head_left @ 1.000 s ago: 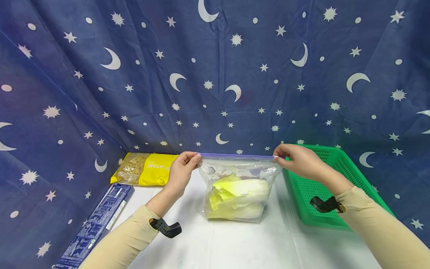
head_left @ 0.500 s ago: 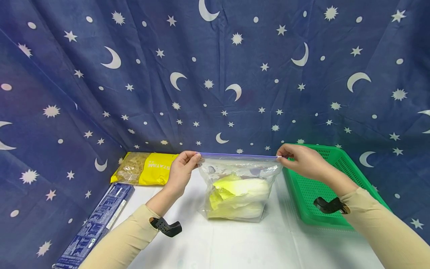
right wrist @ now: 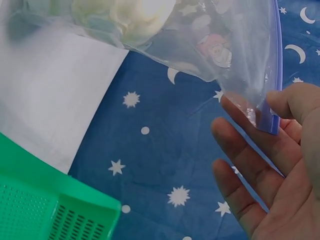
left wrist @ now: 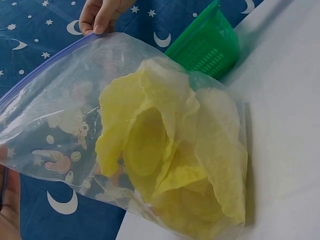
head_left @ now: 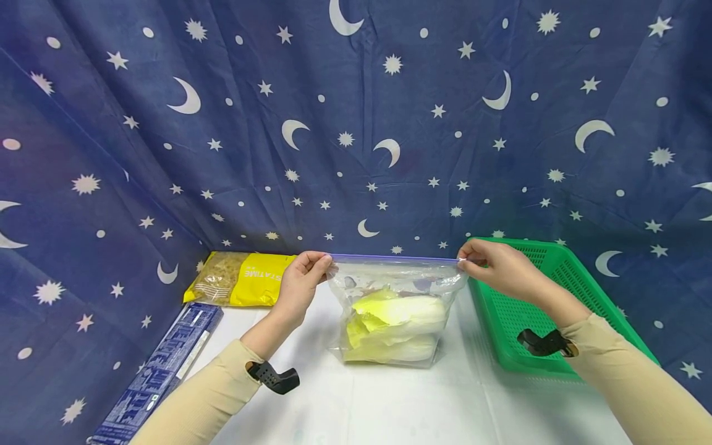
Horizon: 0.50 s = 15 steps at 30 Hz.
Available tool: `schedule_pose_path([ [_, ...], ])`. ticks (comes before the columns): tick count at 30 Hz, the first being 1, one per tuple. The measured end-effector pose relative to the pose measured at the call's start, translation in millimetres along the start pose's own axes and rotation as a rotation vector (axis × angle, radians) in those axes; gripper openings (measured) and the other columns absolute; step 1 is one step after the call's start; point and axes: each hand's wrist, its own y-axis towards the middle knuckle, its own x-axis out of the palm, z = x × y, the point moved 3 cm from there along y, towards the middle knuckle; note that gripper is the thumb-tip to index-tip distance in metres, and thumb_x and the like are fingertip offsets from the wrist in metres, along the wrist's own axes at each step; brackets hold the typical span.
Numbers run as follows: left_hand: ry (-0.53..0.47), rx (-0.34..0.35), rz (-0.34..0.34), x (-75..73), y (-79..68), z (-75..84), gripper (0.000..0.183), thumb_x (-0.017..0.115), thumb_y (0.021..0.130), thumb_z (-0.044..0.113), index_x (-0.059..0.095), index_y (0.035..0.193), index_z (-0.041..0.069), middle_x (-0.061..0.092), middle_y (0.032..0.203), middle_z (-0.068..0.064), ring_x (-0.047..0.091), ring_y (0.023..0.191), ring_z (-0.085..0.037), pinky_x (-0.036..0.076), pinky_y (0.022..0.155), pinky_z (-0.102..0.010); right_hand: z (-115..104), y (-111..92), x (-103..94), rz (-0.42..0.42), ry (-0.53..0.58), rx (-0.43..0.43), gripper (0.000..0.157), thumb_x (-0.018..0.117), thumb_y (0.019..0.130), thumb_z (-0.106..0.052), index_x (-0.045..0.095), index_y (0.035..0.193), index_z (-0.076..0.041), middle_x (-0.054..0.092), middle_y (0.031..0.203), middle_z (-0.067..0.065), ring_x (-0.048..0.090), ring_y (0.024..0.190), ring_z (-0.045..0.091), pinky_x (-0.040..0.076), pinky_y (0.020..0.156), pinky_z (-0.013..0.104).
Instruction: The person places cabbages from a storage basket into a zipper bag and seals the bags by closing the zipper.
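A clear zip bag (head_left: 400, 272) stands upright on the white table, purple zip strip (head_left: 395, 257) stretched level along its top. Pale yellow-green leaves that look like napa cabbage (head_left: 406, 309) fill its lower part. My left hand (head_left: 303, 278) pinches the left top corner between thumb and fingers. At the opposite corner, my right hand (head_left: 497, 266) pinches the strip's end, where a small white slider (head_left: 461, 260) shows. In the right wrist view, thumb and index of the right hand (right wrist: 295, 165) grip that corner while the other fingers spread. Only part of the left hand (left wrist: 9, 210) shows in the left wrist view.
A green perforated basket (head_left: 512, 309) sits to the right, under my right forearm. Back left lies a yellow pasta packet (head_left: 261, 278), with a long blue box (head_left: 161, 371) in front of it. A blue star-and-moon curtain (head_left: 356, 123) closes off the back and left.
My right hand has shifted slightly right, with the white slider at its fingertips, ending at the bag's right corner. The left hand and the bag stay nearly still.
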Motion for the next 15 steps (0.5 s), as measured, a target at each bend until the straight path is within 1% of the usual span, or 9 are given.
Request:
schedule_pose_path([
  [5, 0.006, -0.004, -0.003, -1.6, -2.5, 0.6, 0.02, 0.07, 0.099, 0.017, 0.064, 0.111, 0.002, 0.072, 0.099, -0.007, 0.069, 0.094, -0.017, 0.058, 0.089, -0.03, 2.4, -0.8, 5.7, 0.011, 0.124, 0.027, 0.015, 0.06, 0.105, -0.03, 0.064, 0.112, -0.017, 0.073, 0.102, -0.005, 0.07, 0.096, 0.016, 0.057, 0.08, 0.039],
  [10, 0.012, -0.023, -0.002, -3.0, -4.4, 0.2, 0.019, 0.07, 0.099, 0.018, 0.065, 0.11, 0.004, 0.072, 0.098, -0.006, 0.069, 0.093, -0.016, 0.058, 0.089, -0.029, 5.7, -3.5, 10.8, 0.004, 0.276, 0.07, 0.024, 0.062, 0.104, -0.033, 0.064, 0.115, -0.012, 0.073, 0.102, 0.001, 0.07, 0.098, 0.017, 0.059, 0.086, 0.037],
  [15, 0.002, -0.033, 0.003, -4.3, -6.0, 0.2, 0.018, 0.069, 0.1, 0.016, 0.064, 0.11, 0.002, 0.072, 0.098, -0.006, 0.07, 0.092, -0.016, 0.058, 0.089, -0.029, 7.2, -4.7, 14.7, 0.003, 0.378, 0.073, 0.028, 0.063, 0.104, -0.03, 0.063, 0.118, -0.006, 0.074, 0.105, 0.006, 0.07, 0.099, 0.019, 0.059, 0.086, 0.031],
])
